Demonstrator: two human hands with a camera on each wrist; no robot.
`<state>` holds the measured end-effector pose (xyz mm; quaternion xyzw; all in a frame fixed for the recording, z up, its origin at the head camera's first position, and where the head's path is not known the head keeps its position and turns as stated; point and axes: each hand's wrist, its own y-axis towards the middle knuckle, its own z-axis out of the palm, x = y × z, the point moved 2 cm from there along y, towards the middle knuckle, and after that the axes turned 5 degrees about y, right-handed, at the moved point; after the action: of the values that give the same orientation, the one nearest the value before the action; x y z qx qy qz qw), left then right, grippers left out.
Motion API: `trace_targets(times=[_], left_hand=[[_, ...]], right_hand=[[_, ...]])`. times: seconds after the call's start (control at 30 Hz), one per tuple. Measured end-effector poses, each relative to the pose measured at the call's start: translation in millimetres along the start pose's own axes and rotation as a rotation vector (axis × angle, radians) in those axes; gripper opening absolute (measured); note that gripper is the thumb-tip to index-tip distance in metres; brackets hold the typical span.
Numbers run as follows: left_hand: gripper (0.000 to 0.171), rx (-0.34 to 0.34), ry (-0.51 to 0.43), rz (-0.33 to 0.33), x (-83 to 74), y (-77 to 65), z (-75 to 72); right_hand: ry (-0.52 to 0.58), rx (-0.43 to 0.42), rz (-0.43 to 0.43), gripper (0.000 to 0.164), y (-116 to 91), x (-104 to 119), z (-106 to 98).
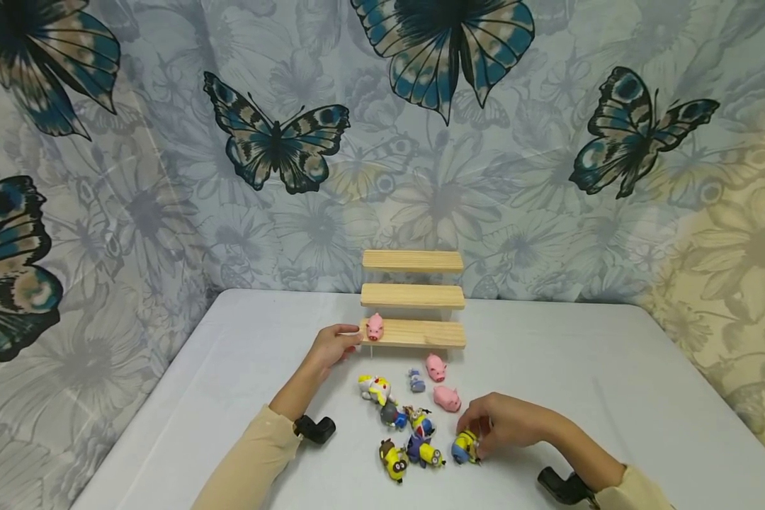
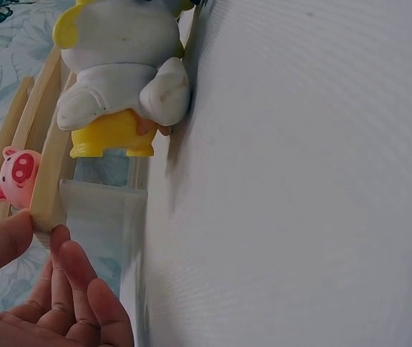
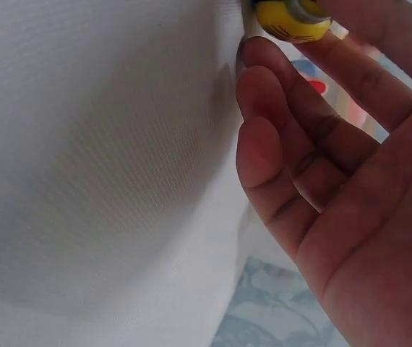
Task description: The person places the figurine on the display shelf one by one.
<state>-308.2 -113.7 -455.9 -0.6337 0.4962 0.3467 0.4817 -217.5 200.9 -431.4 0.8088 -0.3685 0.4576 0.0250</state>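
Observation:
My left hand (image 1: 335, 346) pinches the left end of the lowest wooden step (image 1: 421, 333) between thumb and fingertips, as the left wrist view shows closely. On that step, right by the thumb, stands a pink pig figure (image 2: 19, 178). My right hand (image 1: 506, 421) has thumb and fingers around a yellow and blue minion figure (image 1: 465, 447) low over the white table. In the right wrist view only part of the minion (image 3: 291, 20) shows at the top, with the other fingers curled below it.
The three-step wooden stand has an upper step (image 1: 412, 261) and a middle step (image 1: 412, 295). Before it lie two pink pigs (image 1: 447, 398), a small grey-blue figure (image 1: 416, 381), a white and yellow figure (image 1: 375, 389) and several more minions (image 1: 393, 462). A butterfly-print cloth (image 1: 280, 234) hangs behind the table.

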Motion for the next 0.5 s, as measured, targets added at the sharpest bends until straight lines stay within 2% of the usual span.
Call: trace_targets(times=[0.33, 0.5], left_hand=[[0.034, 0.003, -0.007, -0.003, 0.8, 1.4, -0.2], [0.034, 0.001, -0.006, 0.001, 1.6, 1.6, 0.2]], right_hand=[[0.009, -0.019, 0.012, 0.025, -1.0, -1.3, -2.4], [0.028, -0.078, -0.021, 0.029, -0.9, -2.1, -4.3]])
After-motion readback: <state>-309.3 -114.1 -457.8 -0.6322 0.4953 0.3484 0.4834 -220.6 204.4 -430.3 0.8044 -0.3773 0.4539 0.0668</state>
